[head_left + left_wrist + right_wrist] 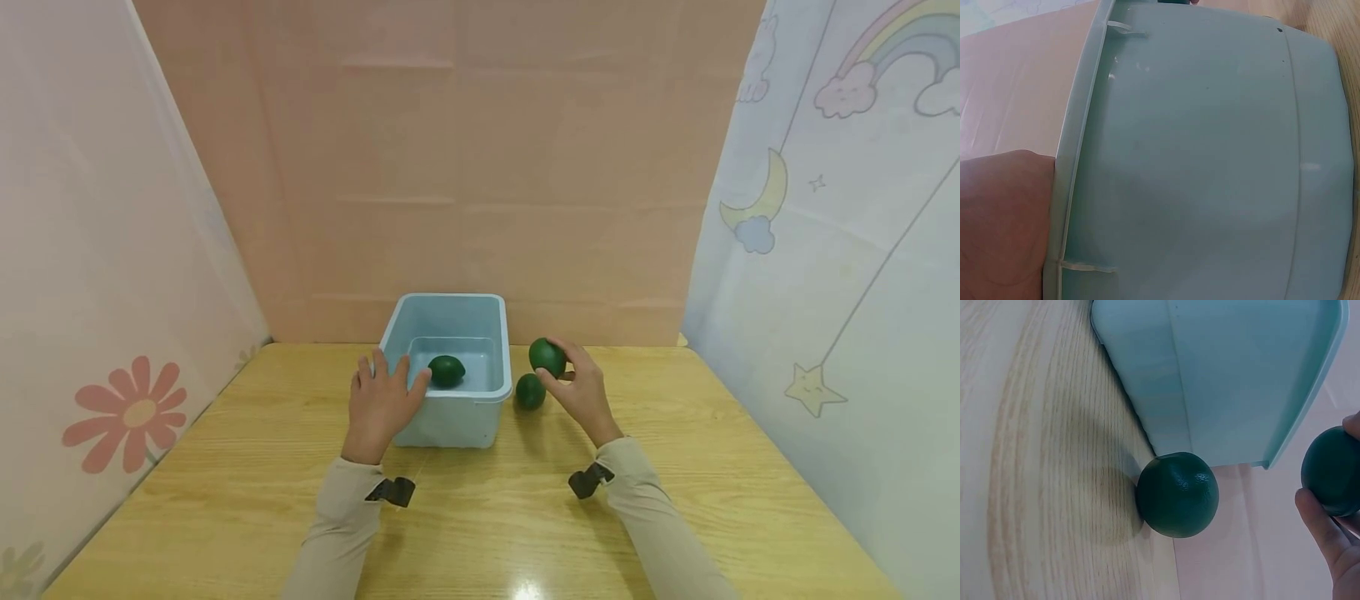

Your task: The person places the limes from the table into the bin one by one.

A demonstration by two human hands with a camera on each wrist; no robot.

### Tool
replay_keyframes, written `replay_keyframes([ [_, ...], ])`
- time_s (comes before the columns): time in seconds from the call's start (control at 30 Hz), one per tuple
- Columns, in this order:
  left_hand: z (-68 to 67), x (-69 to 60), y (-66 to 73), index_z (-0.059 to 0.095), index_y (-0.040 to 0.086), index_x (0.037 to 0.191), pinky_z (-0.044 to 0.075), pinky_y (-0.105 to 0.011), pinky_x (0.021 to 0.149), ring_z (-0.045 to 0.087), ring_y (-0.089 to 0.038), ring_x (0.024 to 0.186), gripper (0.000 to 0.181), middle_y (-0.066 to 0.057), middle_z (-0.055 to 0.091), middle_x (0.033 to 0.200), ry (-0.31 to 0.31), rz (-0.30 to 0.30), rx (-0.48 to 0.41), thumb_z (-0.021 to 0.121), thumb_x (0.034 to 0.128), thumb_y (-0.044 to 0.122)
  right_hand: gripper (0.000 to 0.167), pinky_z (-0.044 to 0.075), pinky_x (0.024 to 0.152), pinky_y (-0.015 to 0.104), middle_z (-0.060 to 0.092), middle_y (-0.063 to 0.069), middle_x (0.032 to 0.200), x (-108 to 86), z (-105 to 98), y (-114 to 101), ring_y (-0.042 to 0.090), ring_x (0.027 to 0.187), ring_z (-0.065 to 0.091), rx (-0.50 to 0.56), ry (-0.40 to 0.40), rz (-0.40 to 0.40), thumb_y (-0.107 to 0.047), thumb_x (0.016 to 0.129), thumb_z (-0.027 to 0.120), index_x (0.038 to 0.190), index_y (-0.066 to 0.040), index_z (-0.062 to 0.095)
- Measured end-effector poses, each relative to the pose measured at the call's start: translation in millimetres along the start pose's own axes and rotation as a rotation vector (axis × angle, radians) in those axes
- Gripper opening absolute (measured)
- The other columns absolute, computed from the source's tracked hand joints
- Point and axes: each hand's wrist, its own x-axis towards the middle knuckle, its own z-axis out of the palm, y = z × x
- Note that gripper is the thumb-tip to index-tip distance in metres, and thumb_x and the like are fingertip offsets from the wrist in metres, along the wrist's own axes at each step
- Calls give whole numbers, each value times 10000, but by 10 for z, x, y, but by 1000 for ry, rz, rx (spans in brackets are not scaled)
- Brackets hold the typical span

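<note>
A light blue bin (450,421) stands on the table, with one dark green fruit (447,371) lying inside it. My left hand (381,407) rests at the bin's near left rim, fingers spread and fairly straight; the left wrist view shows part of that hand (1004,225) beside the rim. To the right of the bin, my right hand (581,396) pinches a second green fruit (547,357) between thumb and fingers, raised above the table. A third green fruit (530,392) sits on the table by the bin's right side, larger in the right wrist view (1177,495).
The wooden table (247,500) runs back to a pinkish-tan sheet (450,167). Pale printed curtains hang at both sides, with a flower (139,413) on the left one and a moon and star on the right one. Each wrist wears a small black device.
</note>
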Motion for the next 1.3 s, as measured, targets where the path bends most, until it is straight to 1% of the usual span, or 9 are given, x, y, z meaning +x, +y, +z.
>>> replay_keyframes([
  [0.3, 4, 24, 9, 495, 6, 1450, 256, -681, 1091, 209, -616, 1383, 627, -418, 254, 1511, -5, 3, 3, 416, 1054, 485, 537, 596, 686, 436, 593, 189, 1277, 5, -13, 16, 335, 1063, 626, -11, 4, -6, -139, 878, 775, 1367, -37, 579],
  [0.5, 31, -1, 3, 511, 9, 1437, 279, -677, 1079, 241, -612, 1368, 621, -417, 285, 1496, -8, 2, 19, 428, 1048, 486, 530, 597, 680, 436, 597, 175, 1274, -30, 3, 30, 321, 1055, 630, -13, 5, -1, -143, 875, 781, 1364, -73, 588],
  [0.73, 27, -19, 0, 513, 8, 1436, 275, -676, 1082, 244, -613, 1367, 618, -417, 285, 1495, 0, 4, 18, 430, 1050, 483, 527, 593, 691, 466, 594, 183, 1274, -28, 6, 4, 329, 1068, 624, 7, 10, -10, -140, 879, 774, 1366, -63, 588],
  [0.9, 14, -3, -4, 511, 4, 1435, 273, -682, 1078, 236, -614, 1368, 616, -419, 277, 1495, 9, 11, 5, 434, 1050, 479, 543, 599, 692, 426, 590, 184, 1278, -2, -3, -16, 329, 1068, 625, 12, 10, -20, -132, 873, 781, 1370, -43, 582],
  [1.3, 10, 5, -13, 509, 7, 1438, 270, -680, 1079, 234, -611, 1370, 620, -418, 277, 1494, 11, 9, 6, 428, 1050, 484, 537, 597, 687, 364, 597, 176, 1265, 18, -8, -54, 308, 1054, 627, 14, 12, -22, -129, 873, 781, 1368, -51, 586],
])
